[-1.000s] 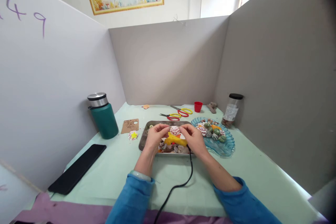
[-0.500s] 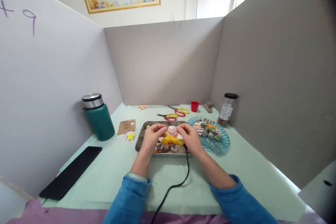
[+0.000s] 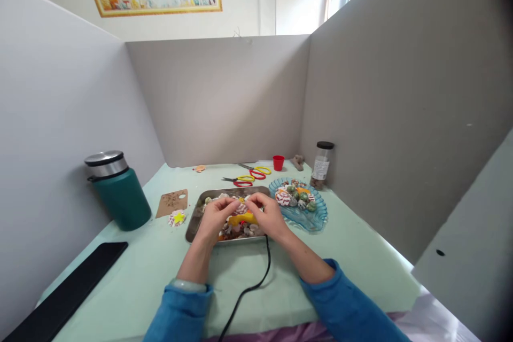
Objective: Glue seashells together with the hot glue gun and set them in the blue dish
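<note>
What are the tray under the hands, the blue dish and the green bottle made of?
Tray: bare metal, probably stainless steel, grey with a dull shine on its rim. Blue dish: glass or clear plastic, see-through, ribbed and glossy; I cannot tell which. Green bottle: likely painted metal, matt coat, under a shiny steel-like lid.

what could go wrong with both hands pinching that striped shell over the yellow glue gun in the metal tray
1. The left hand and right hand pinch the red-and-white striped shell just above the yellow glue gun; if it is hot, fingers could get burned.
2. The black cord runs between the forearms; a snag might drag the gun off the metal tray.
</note>
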`<state>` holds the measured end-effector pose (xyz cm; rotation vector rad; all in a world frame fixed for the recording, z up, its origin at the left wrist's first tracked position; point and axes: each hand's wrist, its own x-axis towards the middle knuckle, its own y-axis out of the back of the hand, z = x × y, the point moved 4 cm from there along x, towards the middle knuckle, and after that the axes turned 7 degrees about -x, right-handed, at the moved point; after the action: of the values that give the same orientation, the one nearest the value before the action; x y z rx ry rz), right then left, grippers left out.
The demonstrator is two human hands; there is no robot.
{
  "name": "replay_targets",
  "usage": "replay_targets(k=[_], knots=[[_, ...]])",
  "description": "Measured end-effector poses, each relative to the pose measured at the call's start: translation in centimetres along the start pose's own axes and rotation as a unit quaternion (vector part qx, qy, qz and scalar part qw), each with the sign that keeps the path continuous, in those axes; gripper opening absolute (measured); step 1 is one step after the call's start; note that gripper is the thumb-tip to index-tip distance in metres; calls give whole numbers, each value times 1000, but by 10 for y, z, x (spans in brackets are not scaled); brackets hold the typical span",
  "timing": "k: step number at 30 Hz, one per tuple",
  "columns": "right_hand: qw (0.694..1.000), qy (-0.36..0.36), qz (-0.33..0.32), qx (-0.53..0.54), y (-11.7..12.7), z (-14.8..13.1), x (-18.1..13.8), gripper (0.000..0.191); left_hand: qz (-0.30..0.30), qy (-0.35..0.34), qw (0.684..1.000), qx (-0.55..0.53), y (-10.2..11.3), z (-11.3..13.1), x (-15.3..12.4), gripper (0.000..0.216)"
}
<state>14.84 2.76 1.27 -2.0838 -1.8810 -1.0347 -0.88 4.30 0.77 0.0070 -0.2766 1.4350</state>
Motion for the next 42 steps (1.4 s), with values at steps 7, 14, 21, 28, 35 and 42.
replay_targets(k=[7, 14, 21, 28, 35, 42], knots=[[999, 34, 7, -32, -2, -1, -1, 15, 18, -14, 1000, 20, 2, 4, -2, 28], [999, 30, 8, -42, 0, -5, -1, 15, -1, -10, 1000, 22, -2, 3, -2, 30], [997, 46, 4, -63, 1, -10, -3, 15, 11, -27, 998, 47, -4, 12, -5, 28], [997, 47, 9, -63, 0, -8, -3, 16, 0, -30, 998, 53, -7, 10, -6, 27], [994, 58, 2, -92, 0, -12, -5, 15, -13, -36, 997, 63, -6, 9, -6, 27], [996, 45, 17, -69, 0, -8, -4, 17, -5, -31, 998, 55, -7, 7, -5, 25]])
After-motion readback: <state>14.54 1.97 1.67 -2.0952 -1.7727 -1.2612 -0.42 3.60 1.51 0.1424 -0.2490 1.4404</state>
